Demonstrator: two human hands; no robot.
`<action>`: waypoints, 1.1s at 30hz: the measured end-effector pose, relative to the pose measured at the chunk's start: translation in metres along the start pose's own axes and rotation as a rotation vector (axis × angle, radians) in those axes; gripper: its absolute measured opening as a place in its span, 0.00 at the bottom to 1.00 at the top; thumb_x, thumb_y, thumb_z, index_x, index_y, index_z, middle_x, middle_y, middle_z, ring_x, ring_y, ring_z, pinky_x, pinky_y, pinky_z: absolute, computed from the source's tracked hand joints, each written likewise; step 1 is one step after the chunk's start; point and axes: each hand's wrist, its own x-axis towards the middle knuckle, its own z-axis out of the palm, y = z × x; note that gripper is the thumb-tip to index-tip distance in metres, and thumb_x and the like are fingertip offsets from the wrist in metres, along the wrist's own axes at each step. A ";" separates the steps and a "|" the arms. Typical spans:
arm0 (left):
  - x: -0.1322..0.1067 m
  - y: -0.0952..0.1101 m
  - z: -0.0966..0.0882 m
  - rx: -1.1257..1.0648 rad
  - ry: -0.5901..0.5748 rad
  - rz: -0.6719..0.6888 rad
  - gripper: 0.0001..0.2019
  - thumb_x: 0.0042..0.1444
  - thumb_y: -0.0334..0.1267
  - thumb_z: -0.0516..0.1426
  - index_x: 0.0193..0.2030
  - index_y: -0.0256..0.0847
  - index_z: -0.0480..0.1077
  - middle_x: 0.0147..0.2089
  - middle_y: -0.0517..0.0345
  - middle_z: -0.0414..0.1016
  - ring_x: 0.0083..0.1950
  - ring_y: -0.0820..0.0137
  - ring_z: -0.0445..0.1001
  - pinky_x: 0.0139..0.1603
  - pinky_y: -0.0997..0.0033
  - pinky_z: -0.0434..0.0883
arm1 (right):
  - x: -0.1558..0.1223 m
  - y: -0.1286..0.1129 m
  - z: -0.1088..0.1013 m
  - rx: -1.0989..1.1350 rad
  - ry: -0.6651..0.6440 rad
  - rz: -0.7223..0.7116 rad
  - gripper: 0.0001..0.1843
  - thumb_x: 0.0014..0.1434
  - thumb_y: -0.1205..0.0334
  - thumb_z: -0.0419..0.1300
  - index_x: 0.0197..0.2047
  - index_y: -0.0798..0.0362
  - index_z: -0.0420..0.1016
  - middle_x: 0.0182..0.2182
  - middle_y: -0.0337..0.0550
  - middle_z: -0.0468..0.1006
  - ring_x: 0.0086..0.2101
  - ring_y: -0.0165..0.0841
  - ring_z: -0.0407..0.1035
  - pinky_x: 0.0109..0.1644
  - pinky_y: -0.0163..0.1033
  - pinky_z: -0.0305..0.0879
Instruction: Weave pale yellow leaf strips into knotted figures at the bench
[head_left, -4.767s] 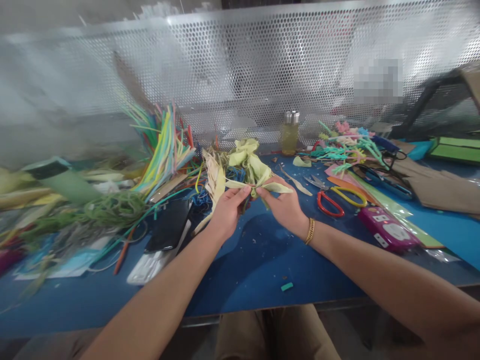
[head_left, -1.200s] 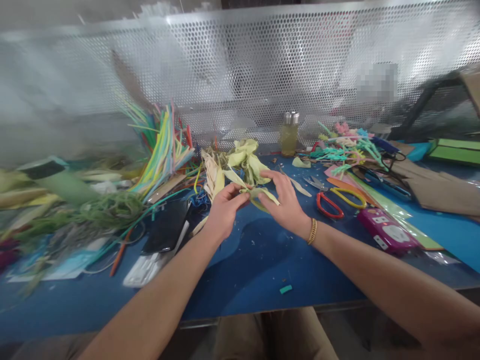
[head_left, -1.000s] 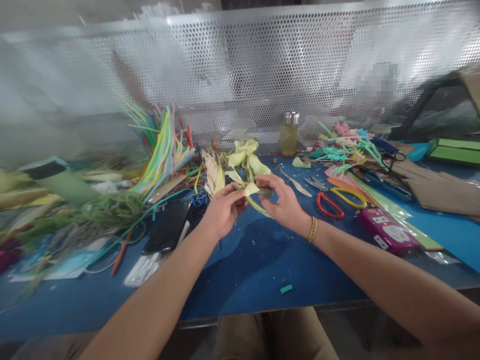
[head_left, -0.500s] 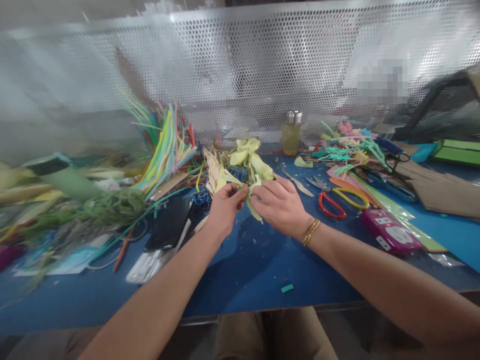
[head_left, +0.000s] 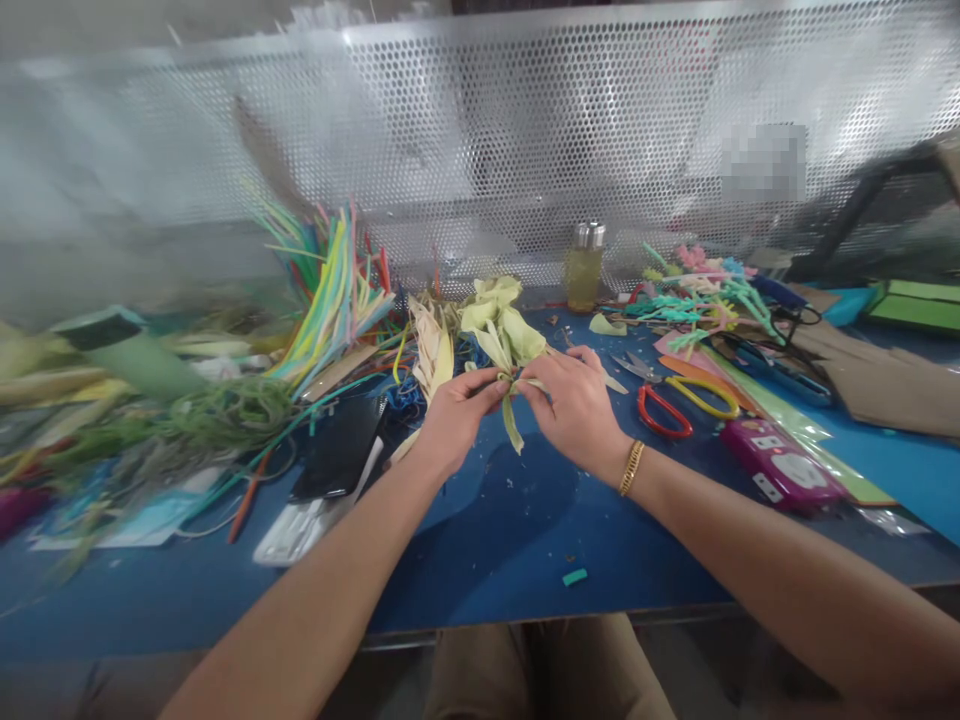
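Observation:
My left hand (head_left: pixel 459 418) pinches a pale green, husk-like strip (head_left: pixel 513 428) between thumb and fingers at the middle of the table. My right hand (head_left: pixel 576 408), with a gold bracelet at the wrist, pinches the same strip from the other side. A tail of it hangs below the fingertips, and upright pieces fan out above them. Just behind lie crumpled pale green husk-like pieces (head_left: pixel 491 298). Left of these rests a cream husk-like bundle (head_left: pixel 429 345). Where the fingertips meet, the strip is partly hidden.
Scissors (head_left: pixel 666 402) with red and yellow handles and a purple device (head_left: pixel 780 465) lie right. A glass bottle (head_left: pixel 585 272) stands behind. At left are a black phone (head_left: pixel 337 450), green fibres (head_left: pixel 232 410) and coloured strips (head_left: pixel 334 290). A perforated metal panel (head_left: pixel 525 110) closes the back.
My right hand has shifted slightly right and its thumb now shows against the strip. More of the pale green pieces stand visible between the hands, and the hanging tail is clearer.

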 end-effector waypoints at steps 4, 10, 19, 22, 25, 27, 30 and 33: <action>0.000 0.002 -0.001 0.052 -0.004 -0.016 0.15 0.48 0.45 0.66 0.43 0.44 0.80 0.45 0.52 0.80 0.45 0.65 0.74 0.48 0.66 0.69 | -0.001 0.005 0.004 0.173 -0.020 0.093 0.05 0.62 0.62 0.57 0.34 0.50 0.71 0.30 0.39 0.79 0.33 0.34 0.70 0.48 0.44 0.57; -0.002 0.002 0.004 0.028 0.024 0.037 0.17 0.42 0.38 0.69 0.42 0.42 0.80 0.46 0.53 0.80 0.49 0.63 0.75 0.53 0.63 0.69 | -0.003 0.006 0.012 0.505 -0.052 0.387 0.04 0.59 0.63 0.59 0.31 0.50 0.72 0.25 0.38 0.78 0.28 0.32 0.73 0.34 0.38 0.64; 0.001 -0.009 0.008 -0.299 0.134 -0.119 0.16 0.36 0.37 0.71 0.35 0.39 0.78 0.34 0.59 0.79 0.33 0.73 0.73 0.41 0.68 0.71 | -0.006 0.008 0.028 0.865 -0.096 0.616 0.05 0.55 0.60 0.62 0.30 0.52 0.71 0.23 0.37 0.78 0.26 0.31 0.75 0.33 0.37 0.71; 0.001 -0.007 0.007 -0.169 0.102 -0.092 0.18 0.38 0.37 0.71 0.38 0.39 0.78 0.37 0.56 0.79 0.36 0.69 0.74 0.42 0.66 0.71 | -0.006 0.007 0.027 0.874 -0.101 0.643 0.06 0.54 0.59 0.62 0.29 0.52 0.71 0.21 0.37 0.77 0.24 0.30 0.74 0.29 0.35 0.70; 0.000 -0.004 0.002 0.019 0.121 -0.044 0.20 0.38 0.36 0.71 0.41 0.39 0.79 0.38 0.54 0.79 0.40 0.66 0.75 0.44 0.65 0.70 | -0.006 0.007 0.025 0.845 -0.127 0.622 0.08 0.55 0.58 0.61 0.29 0.52 0.71 0.20 0.38 0.77 0.23 0.30 0.73 0.29 0.35 0.69; 0.001 -0.002 -0.002 0.072 0.102 -0.037 0.22 0.39 0.36 0.70 0.44 0.41 0.79 0.38 0.54 0.79 0.40 0.67 0.74 0.44 0.65 0.70 | -0.006 0.008 0.024 0.785 -0.144 0.580 0.09 0.56 0.56 0.61 0.29 0.52 0.71 0.22 0.39 0.77 0.24 0.30 0.72 0.29 0.35 0.68; 0.003 0.001 -0.008 0.037 0.036 -0.081 0.23 0.39 0.36 0.70 0.47 0.42 0.78 0.35 0.56 0.78 0.36 0.70 0.74 0.41 0.67 0.69 | -0.003 0.012 0.018 0.535 -0.094 0.404 0.10 0.56 0.55 0.63 0.30 0.52 0.70 0.26 0.39 0.78 0.27 0.31 0.71 0.34 0.38 0.65; 0.003 0.004 -0.011 -0.034 0.011 -0.166 0.22 0.37 0.35 0.71 0.43 0.42 0.78 0.33 0.58 0.77 0.32 0.72 0.73 0.37 0.70 0.68 | 0.002 0.015 0.007 0.205 -0.056 0.115 0.10 0.56 0.54 0.65 0.29 0.50 0.72 0.27 0.38 0.77 0.31 0.33 0.70 0.45 0.44 0.61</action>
